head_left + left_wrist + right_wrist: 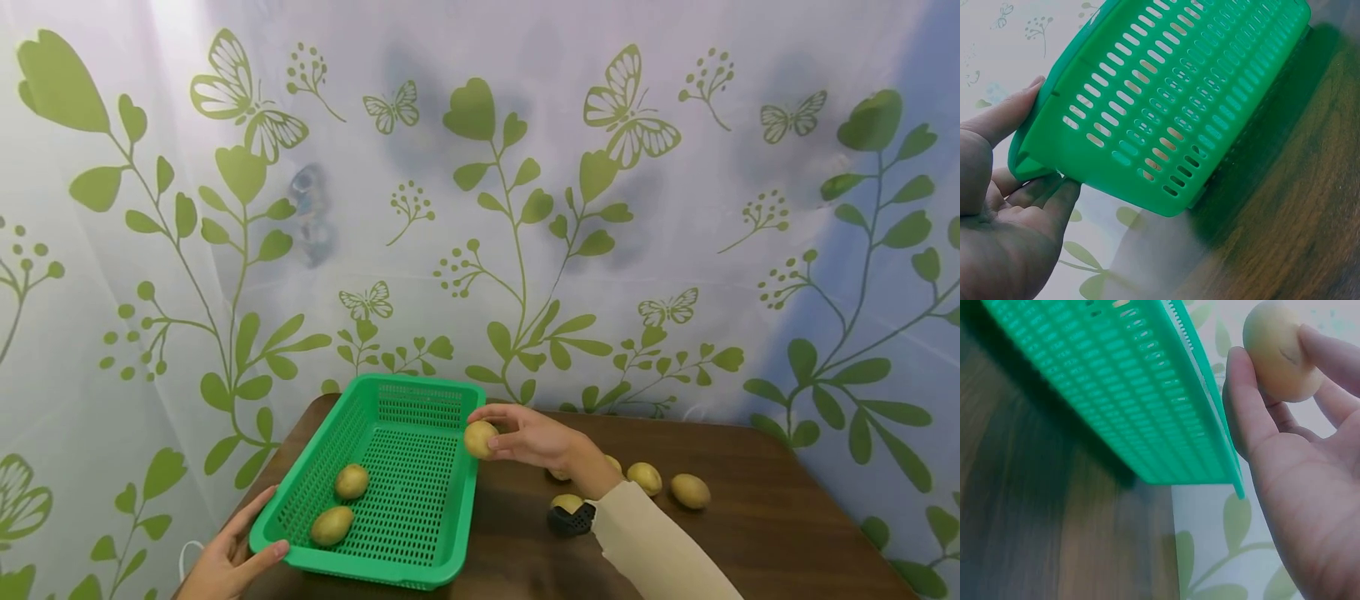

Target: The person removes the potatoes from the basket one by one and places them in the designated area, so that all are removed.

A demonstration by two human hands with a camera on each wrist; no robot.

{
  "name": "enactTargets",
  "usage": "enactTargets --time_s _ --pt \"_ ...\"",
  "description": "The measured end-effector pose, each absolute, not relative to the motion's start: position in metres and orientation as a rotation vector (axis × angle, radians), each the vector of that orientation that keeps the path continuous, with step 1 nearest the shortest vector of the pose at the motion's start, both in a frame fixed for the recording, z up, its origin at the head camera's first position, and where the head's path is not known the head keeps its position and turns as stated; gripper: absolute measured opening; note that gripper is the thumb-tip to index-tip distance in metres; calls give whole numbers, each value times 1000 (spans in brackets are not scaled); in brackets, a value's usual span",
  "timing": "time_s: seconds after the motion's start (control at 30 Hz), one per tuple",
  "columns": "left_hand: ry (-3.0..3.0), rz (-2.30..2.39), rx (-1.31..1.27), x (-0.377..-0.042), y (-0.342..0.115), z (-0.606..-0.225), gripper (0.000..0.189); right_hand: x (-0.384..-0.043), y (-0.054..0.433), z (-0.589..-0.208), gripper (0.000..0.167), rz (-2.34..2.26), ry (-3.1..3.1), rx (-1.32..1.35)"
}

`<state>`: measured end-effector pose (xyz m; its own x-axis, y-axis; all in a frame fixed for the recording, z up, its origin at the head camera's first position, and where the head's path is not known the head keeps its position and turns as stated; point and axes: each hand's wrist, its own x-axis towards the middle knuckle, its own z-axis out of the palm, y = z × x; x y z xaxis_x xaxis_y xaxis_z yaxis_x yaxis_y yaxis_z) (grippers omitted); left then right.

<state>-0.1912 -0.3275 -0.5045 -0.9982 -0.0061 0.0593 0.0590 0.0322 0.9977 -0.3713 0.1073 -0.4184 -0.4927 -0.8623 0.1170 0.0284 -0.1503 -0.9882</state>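
Note:
My left hand (234,554) grips the near left corner of a green plastic basket (360,568); in the left wrist view the thumb lies on the rim, fingers curled beneath it. Two potatoes, a rounder potato (351,482) and a longer potato (332,527), lie on the basket's floor at the left. Over the basket's right rim, my right hand (536,439) pinches another potato (480,439) between thumb and fingers. The right wrist view shows that held potato (1282,353) with a small dark mark on its skin, beside the basket's outer wall (1147,419).
On the brown wooden table (757,550), right of the basket, lie several more potatoes, among them a potato (690,492) and a potato (644,478) partly behind the right forearm. A patterned curtain (480,250) with green leaves hangs behind the table.

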Motion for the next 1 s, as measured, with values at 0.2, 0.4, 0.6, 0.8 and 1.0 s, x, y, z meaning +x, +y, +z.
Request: enactTargets --time_s 0.2,0.4,0.6,0.8,1.0 --pt "-2240 -2148 -6 -190 -327 -501 81 -370 126 -426 41 -1726 1497 -982" --pt "-2223 -2145 -20 -189 -324 -500 79 -366 146 -432 40 -1735 1547 -960" --pt "-2222 -2144 -37 -188 -327 -502 79 -359 162 -439 39 -1739 1541 -937" --pt "-2195 -2143 -87 -187 -327 -503 78 -353 179 -445 40 -1751 1531 -951" --pt "-2117 -2145 -243 -185 -325 -505 77 -351 196 -448 41 -1751 1494 -964"
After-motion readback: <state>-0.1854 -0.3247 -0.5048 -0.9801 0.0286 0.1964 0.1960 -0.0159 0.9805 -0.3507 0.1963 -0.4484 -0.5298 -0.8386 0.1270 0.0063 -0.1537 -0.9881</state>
